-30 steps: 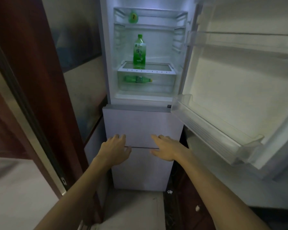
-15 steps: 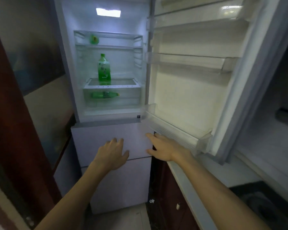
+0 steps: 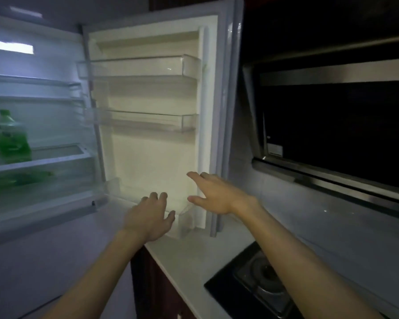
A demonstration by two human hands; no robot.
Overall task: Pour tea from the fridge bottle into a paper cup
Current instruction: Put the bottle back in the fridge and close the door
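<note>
Since the earlier frames the head view has been swung to the right: the fridge interior has been pushed to the left edge, and the open fridge door (image 3: 152, 125) is now seen in the middle. Both hands have been carried up and to the right with it, from the lower drawer fronts to the bottom of the door.

In the head view, the left hand (image 3: 148, 217) is held palm down with its fingers spread and loosely curled, in front of the lowest door bin (image 3: 184, 223); nothing is held in it, and whether the bin is touched cannot be told. The right hand (image 3: 217, 194) is opened flat with fingers extended toward the door's inner edge, and nothing is gripped by it either.

The green tea bottle (image 3: 12, 137) is seen standing upright on a glass shelf (image 3: 55, 155) inside the fridge, far left, well apart from both hands; it is blurred. A second green bottle (image 3: 21, 178) is seen lying on its side in the drawer beneath that shelf. The door bins are seen without contents. A white counter (image 3: 194, 254) is seen below the door, with a gas hob (image 3: 260, 286) set into it at lower right, and a dark range hood (image 3: 332, 125) is mounted above.
</note>
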